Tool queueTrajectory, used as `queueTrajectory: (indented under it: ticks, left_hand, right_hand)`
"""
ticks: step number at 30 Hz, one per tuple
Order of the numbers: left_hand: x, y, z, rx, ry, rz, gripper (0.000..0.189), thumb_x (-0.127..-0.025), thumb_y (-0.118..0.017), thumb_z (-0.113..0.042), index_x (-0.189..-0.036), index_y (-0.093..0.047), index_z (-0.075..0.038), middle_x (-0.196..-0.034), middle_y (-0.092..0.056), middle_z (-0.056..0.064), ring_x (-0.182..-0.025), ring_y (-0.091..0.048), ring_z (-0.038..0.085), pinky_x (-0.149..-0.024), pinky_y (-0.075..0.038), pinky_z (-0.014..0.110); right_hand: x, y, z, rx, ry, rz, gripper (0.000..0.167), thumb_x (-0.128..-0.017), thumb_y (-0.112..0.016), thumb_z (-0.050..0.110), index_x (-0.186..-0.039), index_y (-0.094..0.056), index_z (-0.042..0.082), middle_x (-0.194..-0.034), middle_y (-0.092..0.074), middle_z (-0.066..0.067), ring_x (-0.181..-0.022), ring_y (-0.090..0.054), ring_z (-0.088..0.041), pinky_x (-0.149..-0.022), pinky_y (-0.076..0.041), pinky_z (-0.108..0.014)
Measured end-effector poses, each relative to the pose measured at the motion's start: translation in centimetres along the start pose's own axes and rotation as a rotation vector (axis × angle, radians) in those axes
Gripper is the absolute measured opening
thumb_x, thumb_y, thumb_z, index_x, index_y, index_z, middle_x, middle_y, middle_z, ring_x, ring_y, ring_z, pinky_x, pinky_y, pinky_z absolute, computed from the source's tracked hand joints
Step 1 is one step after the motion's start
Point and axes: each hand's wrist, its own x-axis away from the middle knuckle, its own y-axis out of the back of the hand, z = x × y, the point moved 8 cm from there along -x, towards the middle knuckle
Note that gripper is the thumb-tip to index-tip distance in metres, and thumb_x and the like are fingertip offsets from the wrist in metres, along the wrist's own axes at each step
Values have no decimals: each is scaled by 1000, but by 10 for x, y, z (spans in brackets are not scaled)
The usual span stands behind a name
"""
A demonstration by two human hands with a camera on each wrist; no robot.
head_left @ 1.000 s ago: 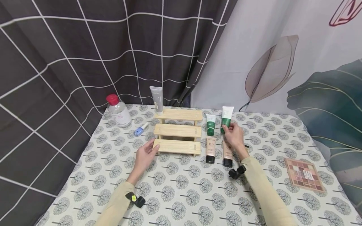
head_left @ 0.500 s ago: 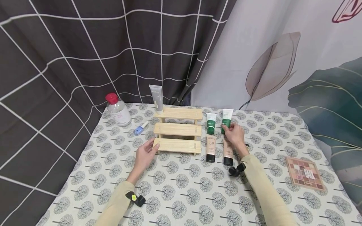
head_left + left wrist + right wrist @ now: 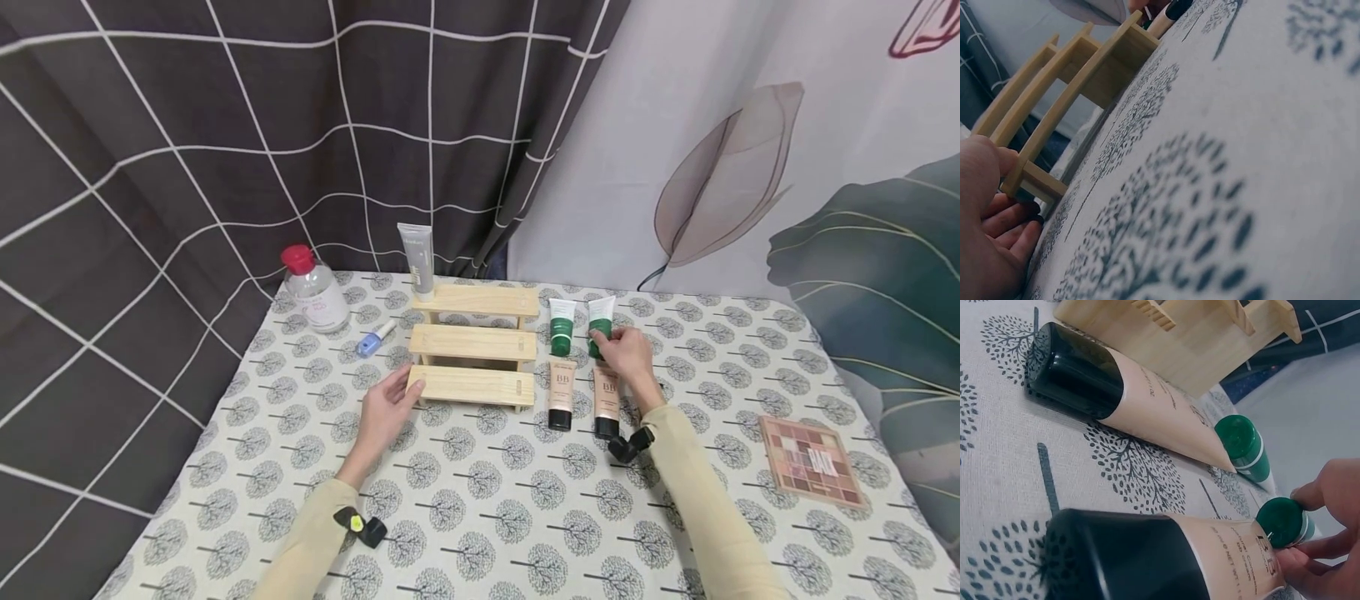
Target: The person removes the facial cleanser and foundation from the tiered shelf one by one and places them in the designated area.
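In the head view, a three-step wooden rack (image 3: 471, 385) stands mid-table. My left hand (image 3: 386, 410) holds the left end of its lowest step, thumb on top and fingers lower down, as the left wrist view also shows. My right hand (image 3: 627, 358) pinches a green-and-white squeeze tube (image 3: 601, 312) near its green cap (image 3: 1282, 522). Beside it lies a matching tube (image 3: 561, 327). Nearer to me lie two beige BB cream tubes with black caps, the left one (image 3: 561, 392) and the right one (image 3: 607, 400), partly beneath my right wrist.
A grey tube (image 3: 419, 260) stands upright on the top step's left end. Left of the rack are a clear bottle with a red cap (image 3: 298, 259) and a small blue bottle (image 3: 370, 343). An eyeshadow palette (image 3: 812, 461) lies to the right. Curtains (image 3: 360, 167) hang behind the table.
The green-and-white tube in my right hand has tipped down, its white end now lower and level with its twin's. My left hand stays at the rack.
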Motion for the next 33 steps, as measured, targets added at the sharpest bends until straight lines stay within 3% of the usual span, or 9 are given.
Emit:
queueTrajectory:
  ticks: [7,14,20,26,33]
  left_hand:
    - [0,0,-1,10,6,6,56,-97,-70,-26,-143,-53,1,-144,-56,24,-133,-58,37,-110,-52,34]
    - [0,0,-1,7,19,3,57,-96,-70,-29,-143,-53,-1,-145,-57,22,-133,-58,36,-111,-51,35]
    - [1,0,0,5,26,8,57,-97,-70,-28,-144,-52,-1,-146,-56,22,-134,-57,36,-111,-51,35]
    - [0,-1,1,-12,31,3,57,-96,-70,-28,-144,-53,-2,-146,-56,22,-133,-57,36,-111,-52,36]
    - [0,0,1,-8,28,1,57,-96,-70,-29,-144,-53,-3,-146,-56,21,-133,-58,36,-112,-51,36]
  right_hand:
    - [3,7,2,58,16,-48,59,-102,-57,39,-134,-54,-11,-128,-63,-33,-112,-66,-44,-104,-55,-54]
    - [7,16,8,50,64,-113,52,-102,-56,31,-135,-53,-10,-129,-62,-32,-117,-61,-44,-104,-54,-54]
    - [10,18,22,30,142,-164,51,-101,-58,30,-135,-53,-7,-126,-62,-28,-116,-58,-41,-109,-46,-56]
    - [20,19,53,-54,274,-212,47,-100,-61,27,-132,-56,-7,-124,-63,-28,-113,-60,-41,-103,-51,-53]
    - [27,13,84,-208,292,-181,46,-100,-62,26,-134,-55,-4,-132,-61,-25,-122,-60,-38,-110,-52,-47]
